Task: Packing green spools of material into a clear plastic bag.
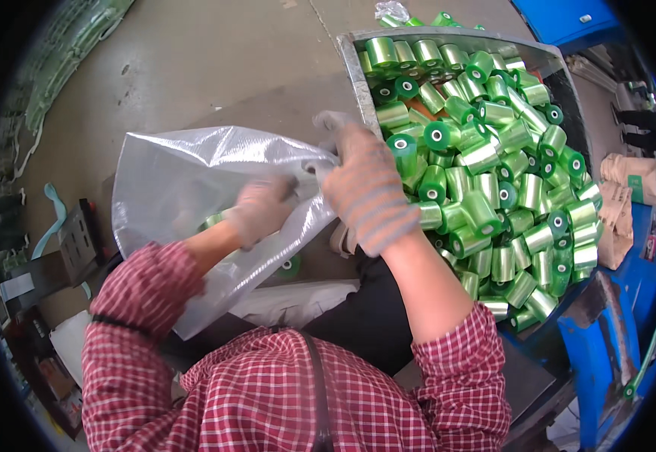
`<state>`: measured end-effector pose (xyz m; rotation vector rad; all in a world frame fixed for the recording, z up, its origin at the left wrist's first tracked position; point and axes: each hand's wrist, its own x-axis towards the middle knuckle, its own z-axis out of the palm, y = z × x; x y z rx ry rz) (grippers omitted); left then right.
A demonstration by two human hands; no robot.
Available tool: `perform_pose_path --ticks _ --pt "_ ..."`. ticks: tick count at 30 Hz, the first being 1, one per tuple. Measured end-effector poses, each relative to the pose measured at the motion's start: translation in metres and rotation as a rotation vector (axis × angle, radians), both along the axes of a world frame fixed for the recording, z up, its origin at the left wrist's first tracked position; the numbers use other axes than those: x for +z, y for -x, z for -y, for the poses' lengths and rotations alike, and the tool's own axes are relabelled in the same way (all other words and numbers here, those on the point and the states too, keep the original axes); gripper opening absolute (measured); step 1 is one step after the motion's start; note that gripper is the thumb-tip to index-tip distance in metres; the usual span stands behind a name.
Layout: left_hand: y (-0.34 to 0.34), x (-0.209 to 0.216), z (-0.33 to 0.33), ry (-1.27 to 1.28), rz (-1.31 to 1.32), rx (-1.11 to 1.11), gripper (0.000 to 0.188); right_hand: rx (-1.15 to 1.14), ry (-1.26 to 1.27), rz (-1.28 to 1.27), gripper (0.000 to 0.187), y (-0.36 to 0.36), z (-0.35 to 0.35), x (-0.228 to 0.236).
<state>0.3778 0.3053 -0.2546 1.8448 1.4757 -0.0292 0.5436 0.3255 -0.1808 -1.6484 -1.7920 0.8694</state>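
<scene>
A clear plastic bag [170, 162] is spread out in front of me, its right corner drawn toward my right hand. My right hand [369, 184], in a grey and orange striped glove, is closed on that corner, thumb against the plastic. My left hand [264, 207], gloved too, is at the bag's near right side, close to the right hand. Motion smears its fingers, so whether it grips the plastic cannot be made out. A green film roll [213, 220] shows beside the left wrist, partly hidden, and another green roll [290, 265] lies lower down near my lap.
A metal-rimmed bin [354, 71] heaped with green film rolls [482, 211] stands at my right. Beyond it are brown paper sacks [620, 215] and blue metal parts [588, 369]. A dark box [79, 237] with a pale blue strip [53, 215] sits at left.
</scene>
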Motion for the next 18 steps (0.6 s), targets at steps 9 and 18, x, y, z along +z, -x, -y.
perform_pose_path --ticks 9,18 --pt "-0.010 -0.038 0.129 0.478 -0.080 -0.463 0.040 0.004 -0.020 0.060 0.043 0.030 -0.009 0.002" --pt "-0.008 -0.151 0.123 0.533 -0.268 -0.074 0.056 0.049 0.006 -0.056 0.042 0.020 0.001 -0.003"
